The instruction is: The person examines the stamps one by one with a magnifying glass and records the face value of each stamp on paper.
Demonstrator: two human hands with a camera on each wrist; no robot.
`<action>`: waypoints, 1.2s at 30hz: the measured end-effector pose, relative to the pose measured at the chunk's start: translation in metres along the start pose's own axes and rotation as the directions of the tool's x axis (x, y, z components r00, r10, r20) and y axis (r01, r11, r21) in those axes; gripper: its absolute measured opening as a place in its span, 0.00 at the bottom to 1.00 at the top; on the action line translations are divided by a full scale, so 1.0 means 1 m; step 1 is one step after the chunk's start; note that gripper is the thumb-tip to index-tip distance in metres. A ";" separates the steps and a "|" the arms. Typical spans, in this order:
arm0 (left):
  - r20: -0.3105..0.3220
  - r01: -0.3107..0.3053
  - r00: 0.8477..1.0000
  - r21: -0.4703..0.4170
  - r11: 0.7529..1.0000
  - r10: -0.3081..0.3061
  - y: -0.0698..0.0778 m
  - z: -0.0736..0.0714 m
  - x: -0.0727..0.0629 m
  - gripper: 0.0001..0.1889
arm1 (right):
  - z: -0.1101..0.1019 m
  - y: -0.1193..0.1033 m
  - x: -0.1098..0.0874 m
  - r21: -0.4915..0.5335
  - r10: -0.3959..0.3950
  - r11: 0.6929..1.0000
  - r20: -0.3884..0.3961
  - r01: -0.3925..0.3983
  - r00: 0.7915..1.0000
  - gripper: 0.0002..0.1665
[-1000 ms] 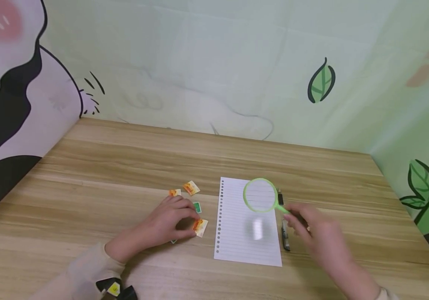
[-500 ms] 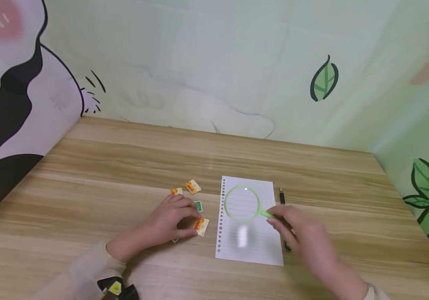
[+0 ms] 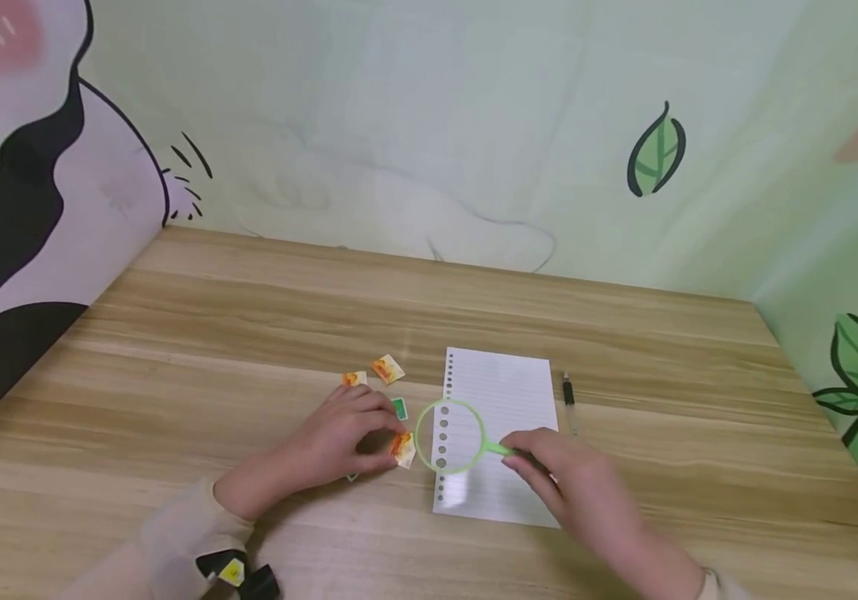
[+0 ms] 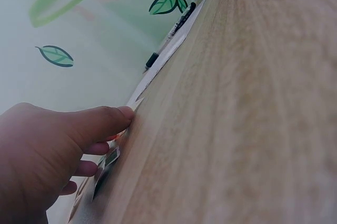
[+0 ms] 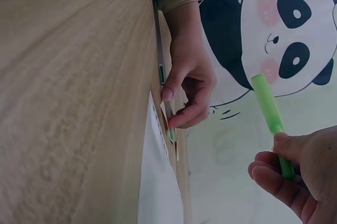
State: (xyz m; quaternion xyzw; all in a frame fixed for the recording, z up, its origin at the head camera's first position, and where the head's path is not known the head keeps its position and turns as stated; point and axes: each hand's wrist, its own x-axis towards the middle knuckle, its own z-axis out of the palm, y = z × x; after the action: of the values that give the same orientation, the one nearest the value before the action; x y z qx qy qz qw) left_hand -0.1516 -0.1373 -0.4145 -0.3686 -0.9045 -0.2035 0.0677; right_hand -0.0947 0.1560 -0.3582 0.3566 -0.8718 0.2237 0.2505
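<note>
My right hand (image 3: 586, 492) grips a light green magnifying glass (image 3: 492, 447) by its handle. Its round lens is raised over the left edge of a lined white sheet (image 3: 511, 392) and makes the punched holes look larger. In the right wrist view the magnifying glass (image 5: 269, 105) appears edge-on. My left hand (image 3: 342, 437) pinches a small orange and cream stamp (image 3: 405, 451) at the table, thumb and forefinger at its left side. Beyond those fingers lie two similar orange stamps (image 3: 387, 369) and a green one (image 3: 400, 408). Another small piece is mostly hidden under the left hand.
A black and clear pen (image 3: 568, 393) lies along the right side of the sheet, partly behind the right hand. The wooden table (image 3: 174, 358) ends at a pale green cloth backdrop (image 3: 399, 108) with leaf and panda drawings. A black strap (image 3: 234, 571) sits at the left wrist.
The right hand has carried the magnifying glass left across the sheet, from its upper right to its left edge beside the stamp. The left hand stays at the same stamp.
</note>
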 end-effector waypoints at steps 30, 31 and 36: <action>-0.035 -0.045 0.998 0.014 0.999 0.046 -0.003 0.001 -0.001 0.14 | 0.029 -0.011 -0.009 0.110 -0.093 0.990 0.020 0.090 0.995 0.15; -0.034 -0.047 0.998 0.015 0.999 0.048 -0.003 0.001 0.000 0.14 | 0.029 -0.011 -0.009 0.108 -0.095 0.990 0.019 0.092 0.995 0.15; -0.034 -0.050 0.998 0.015 0.999 0.051 -0.003 0.000 0.000 0.13 | 0.030 -0.011 -0.010 0.121 -0.097 0.988 0.022 0.094 0.995 0.14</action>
State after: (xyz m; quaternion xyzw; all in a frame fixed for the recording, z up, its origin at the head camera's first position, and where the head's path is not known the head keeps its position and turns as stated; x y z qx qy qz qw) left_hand -0.1534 -0.1393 -0.4157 -0.3874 -0.8950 -0.2015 0.0909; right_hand -0.0889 0.1371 -0.3853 0.4153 -0.8421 0.2585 0.2271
